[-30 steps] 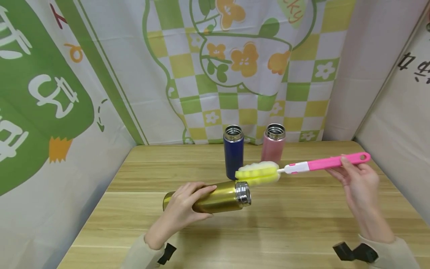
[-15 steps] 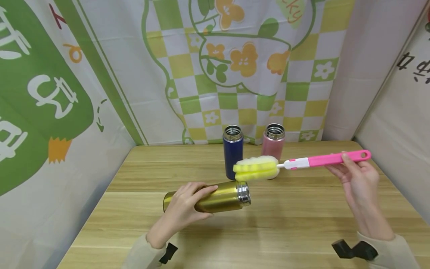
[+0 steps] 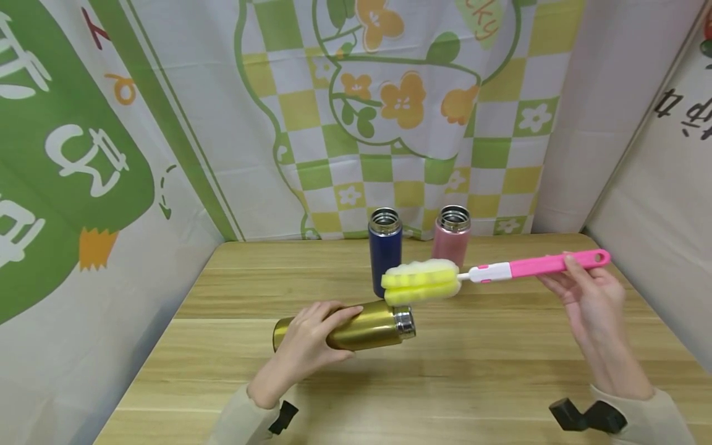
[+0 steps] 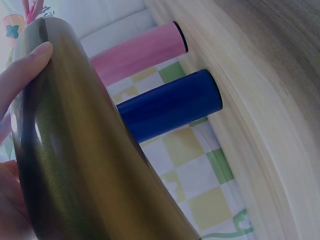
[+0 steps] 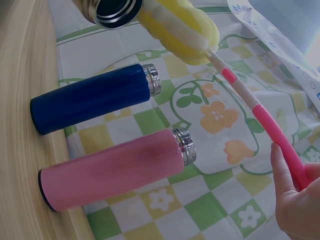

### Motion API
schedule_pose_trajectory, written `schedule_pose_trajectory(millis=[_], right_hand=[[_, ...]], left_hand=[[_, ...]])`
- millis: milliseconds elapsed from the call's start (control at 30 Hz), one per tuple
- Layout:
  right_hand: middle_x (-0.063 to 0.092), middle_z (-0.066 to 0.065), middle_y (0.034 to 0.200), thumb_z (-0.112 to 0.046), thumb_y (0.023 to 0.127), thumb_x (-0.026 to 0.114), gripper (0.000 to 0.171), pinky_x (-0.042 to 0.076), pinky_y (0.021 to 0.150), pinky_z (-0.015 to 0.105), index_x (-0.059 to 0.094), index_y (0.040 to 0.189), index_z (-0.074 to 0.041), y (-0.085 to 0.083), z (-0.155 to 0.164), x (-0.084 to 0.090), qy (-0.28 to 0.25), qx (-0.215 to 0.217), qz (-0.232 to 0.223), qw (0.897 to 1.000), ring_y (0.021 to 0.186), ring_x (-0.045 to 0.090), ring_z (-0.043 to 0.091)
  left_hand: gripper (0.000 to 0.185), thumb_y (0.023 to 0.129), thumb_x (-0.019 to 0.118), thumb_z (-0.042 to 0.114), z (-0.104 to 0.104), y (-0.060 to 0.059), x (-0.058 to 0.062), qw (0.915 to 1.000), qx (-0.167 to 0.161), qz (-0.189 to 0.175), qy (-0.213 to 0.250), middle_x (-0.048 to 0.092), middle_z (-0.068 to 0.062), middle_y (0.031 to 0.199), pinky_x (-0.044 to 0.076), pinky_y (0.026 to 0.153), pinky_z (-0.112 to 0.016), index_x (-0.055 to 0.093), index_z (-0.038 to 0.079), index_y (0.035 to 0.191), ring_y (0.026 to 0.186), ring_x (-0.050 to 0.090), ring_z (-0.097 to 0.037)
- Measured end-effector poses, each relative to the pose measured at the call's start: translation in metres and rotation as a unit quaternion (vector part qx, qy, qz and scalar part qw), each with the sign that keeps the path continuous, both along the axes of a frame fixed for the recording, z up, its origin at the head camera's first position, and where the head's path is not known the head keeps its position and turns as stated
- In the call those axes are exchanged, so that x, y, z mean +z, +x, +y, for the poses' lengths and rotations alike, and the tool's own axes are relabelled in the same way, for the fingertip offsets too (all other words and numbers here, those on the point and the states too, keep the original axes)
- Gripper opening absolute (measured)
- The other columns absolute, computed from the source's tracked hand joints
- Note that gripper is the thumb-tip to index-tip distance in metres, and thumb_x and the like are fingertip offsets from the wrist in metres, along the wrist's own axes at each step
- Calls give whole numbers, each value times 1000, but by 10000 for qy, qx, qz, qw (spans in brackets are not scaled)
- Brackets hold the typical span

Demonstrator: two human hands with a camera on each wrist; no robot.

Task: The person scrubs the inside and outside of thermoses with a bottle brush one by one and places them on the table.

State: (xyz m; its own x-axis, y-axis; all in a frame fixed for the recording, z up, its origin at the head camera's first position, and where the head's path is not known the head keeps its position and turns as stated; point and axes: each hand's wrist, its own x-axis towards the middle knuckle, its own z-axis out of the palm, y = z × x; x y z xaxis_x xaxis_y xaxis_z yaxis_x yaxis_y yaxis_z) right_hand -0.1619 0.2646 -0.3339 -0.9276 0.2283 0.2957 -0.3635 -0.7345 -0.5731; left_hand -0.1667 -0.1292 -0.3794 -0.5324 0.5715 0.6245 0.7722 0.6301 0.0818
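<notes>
My left hand [image 3: 311, 340] grips a gold flask [image 3: 367, 324] [image 4: 80, 165], held lying sideways above the wooden table [image 3: 445, 383], its steel mouth [image 3: 405, 321] pointing right. My right hand [image 3: 589, 296] pinches the pink handle [image 3: 550, 264] [image 5: 280, 137] of a bottle brush. The brush's yellow and white sponge head [image 3: 420, 281] [image 5: 182, 27] hovers just above and beside the flask's open mouth [image 5: 117, 10], outside it.
A dark blue flask [image 3: 385, 247] [image 5: 92, 97] and a pink flask [image 3: 453, 238] [image 5: 117, 167] stand upright and open at the back of the table. Printed cloth walls close in the back and both sides. Black wrist mounts [image 3: 584, 415] sit near the front edge.
The sponge head has drifted slightly left and up, nearer the gold flask's mouth. The left hand tilted the flask a little, mouth slightly higher.
</notes>
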Motion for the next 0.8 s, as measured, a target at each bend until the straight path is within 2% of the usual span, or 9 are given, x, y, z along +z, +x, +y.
schedule_pose_trajectory(millis=[367,500,800], right_hand=[[62,22,87,8,88,43,14,47,76,38,56,90,11,6,5,-3,-54,358,-217,9991,82,63,31],[62,21,88,7,88,43,14,47,76,36,57,90,10,7,7,-5,67,456,-329,9984,82,63,29],[61,21,88,8,89,40,18,48,75,37,58,89,10,8,10,-9,246,612,-229,9976,83,63,29]], left_hand=[[73,49,85,32,-1,-4,-1,9996,186,-158,137,57,-4,102,47,72,-39,57,19,115,88,55,-20],[74,47,85,31,-1,-6,-2,9993,230,-100,267,58,-5,101,47,70,-38,58,17,114,86,55,-20],[73,49,85,30,-3,-10,-1,9988,246,-50,415,58,-4,100,47,70,-36,57,16,115,85,55,-19]])
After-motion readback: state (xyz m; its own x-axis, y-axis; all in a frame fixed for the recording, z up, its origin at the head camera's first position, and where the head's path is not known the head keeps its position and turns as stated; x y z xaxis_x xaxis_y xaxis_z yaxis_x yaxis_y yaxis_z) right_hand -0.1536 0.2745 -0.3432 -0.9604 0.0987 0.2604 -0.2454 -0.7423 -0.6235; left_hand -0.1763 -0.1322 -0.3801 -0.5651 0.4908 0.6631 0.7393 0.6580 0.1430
